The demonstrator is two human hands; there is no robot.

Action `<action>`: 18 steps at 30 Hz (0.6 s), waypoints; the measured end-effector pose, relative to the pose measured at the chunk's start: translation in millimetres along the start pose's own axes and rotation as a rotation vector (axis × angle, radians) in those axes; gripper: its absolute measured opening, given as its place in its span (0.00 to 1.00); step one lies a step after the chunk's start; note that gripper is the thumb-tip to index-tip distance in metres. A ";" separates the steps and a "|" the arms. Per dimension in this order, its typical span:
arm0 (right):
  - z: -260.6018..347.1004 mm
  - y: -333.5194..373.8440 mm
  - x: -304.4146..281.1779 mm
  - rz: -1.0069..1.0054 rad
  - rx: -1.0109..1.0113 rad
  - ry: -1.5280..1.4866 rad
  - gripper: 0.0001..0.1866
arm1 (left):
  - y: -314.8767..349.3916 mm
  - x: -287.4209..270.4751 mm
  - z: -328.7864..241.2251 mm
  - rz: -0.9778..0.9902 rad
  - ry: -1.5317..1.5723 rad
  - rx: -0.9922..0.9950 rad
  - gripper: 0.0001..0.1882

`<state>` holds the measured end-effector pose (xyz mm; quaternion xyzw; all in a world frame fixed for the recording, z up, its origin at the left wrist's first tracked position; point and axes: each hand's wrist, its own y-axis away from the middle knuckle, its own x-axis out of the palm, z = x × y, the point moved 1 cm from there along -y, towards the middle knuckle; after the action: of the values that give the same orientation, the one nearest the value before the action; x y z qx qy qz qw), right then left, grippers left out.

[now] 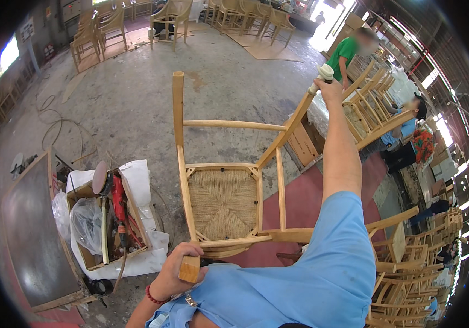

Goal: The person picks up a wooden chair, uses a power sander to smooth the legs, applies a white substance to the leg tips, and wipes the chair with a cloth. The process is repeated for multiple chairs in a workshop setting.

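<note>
A light wooden chair [234, 125] is tipped over in front of me, with the underside of its woven seat [223, 202] facing me. At the lower left, my left hand [170, 276] is closed around a wooden post of the chair near its squared end. My right arm is stretched out far to the right. There, my right hand [330, 91] grips a cream, rounded, knob-like piece [325, 71] at the end of a chair leg [289, 131]. I cannot make out exactly what that piece is, and my fingers partly cover it.
On the left, an open box [86, 261] holds a red power tool [118, 198] and clear plastic. A dark framed panel [35, 232] lies beside it. A hose [54, 117] loops over the floor. Stacked chairs [409, 257] and people, one in a green shirt [344, 52], are on the right.
</note>
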<state>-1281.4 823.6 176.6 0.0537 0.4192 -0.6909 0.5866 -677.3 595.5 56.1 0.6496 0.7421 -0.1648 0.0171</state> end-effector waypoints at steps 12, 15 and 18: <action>14.4 3.3 -12.0 0.055 -0.003 -0.109 0.22 | 1.8 3.5 -0.6 -0.036 0.030 -0.016 0.24; 8.3 -0.1 -6.9 0.076 -0.028 -0.087 0.23 | 1.6 3.7 -1.9 -0.044 0.017 -0.021 0.24; 2.8 -5.4 -4.2 0.093 -0.056 -0.119 0.23 | 1.6 4.5 -2.9 -0.054 0.027 -0.019 0.24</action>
<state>-1283.5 824.8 183.5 0.0154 0.4000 -0.6529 0.6430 -675.9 600.7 57.4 0.6314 0.7609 -0.1492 0.0089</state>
